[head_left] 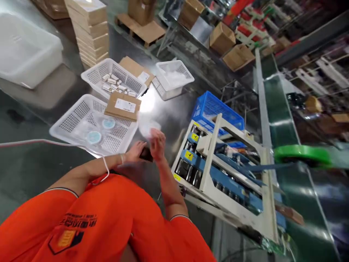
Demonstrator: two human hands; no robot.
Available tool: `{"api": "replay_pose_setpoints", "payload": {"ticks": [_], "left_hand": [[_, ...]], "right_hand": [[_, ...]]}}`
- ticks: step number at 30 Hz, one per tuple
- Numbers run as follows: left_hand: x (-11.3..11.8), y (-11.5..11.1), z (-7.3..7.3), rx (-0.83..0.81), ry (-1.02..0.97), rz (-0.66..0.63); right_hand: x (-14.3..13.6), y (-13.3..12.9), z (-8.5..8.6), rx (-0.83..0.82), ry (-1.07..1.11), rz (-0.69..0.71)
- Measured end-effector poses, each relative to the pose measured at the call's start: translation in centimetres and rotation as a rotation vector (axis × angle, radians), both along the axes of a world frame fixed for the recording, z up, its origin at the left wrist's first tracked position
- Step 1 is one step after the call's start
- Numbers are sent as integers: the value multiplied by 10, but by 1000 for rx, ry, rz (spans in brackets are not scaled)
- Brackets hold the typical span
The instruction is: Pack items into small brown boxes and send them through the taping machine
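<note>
My left hand (136, 151) is at the near edge of the metal table, with its fingers on a small dark brown object (146, 154) whose kind I cannot make out. My right hand (157, 143) is raised just beside it, fingers closed on a thin, translucent plastic bag (145, 125), which is blurred. Left of my hands sits a white perforated basket (64, 123) holding clear bags and two round items with light blue tops (94, 137). A flat cardboard box (122, 105) with a white label rests across that basket's far rim.
Behind are another white basket (92, 76) with small white-and-tan pieces, and a white bin (177, 85) with clear plastic. To the right stands a carton-sealing machine (212, 163) by a blue crate (201, 109) and green conveyor (278, 98). A white cord (106, 167) crosses my left forearm.
</note>
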State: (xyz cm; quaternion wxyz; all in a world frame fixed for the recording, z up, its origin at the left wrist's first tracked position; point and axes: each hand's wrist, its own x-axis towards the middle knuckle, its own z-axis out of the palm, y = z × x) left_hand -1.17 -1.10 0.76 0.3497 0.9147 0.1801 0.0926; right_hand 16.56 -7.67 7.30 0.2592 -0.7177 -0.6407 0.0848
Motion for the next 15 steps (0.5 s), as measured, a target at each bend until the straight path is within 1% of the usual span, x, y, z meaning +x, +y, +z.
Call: {"api": "replay_pose_setpoints", "payload": {"ticks": [1,2,3,4,5,6,8,11,13,15], "left_hand": [[4,1,-3,-23,-2,-21],[7,3,-6,-51,-11,-31],[9,6,-8,-81,-24,-30],[10,9,-10,-109,-35,-25],[11,12,-12,-132,-41,-21],[11,15,-14,-144,-41,-22],[10,18,-17,-141,-36,-37],[7,17,-23,-72,-54,-21],[4,15,-26,8,-47,5],[1,14,-28,90,1,-36]], "right_hand": [[11,-35,2,16,-24,-70],[17,-66,2,-1,-41,-107],[17,-90,-1,-46,-49,-107],[14,-107,-5,-107,-43,-83],[8,-116,-12,-173,-24,-53],[2,-118,-19,-241,6,-32],[-9,-104,-33,-375,83,-45],[-15,-62,-50,-511,166,-103],[-16,-37,-58,-529,190,-121],[-19,-20,-64,-515,210,-139]]}}
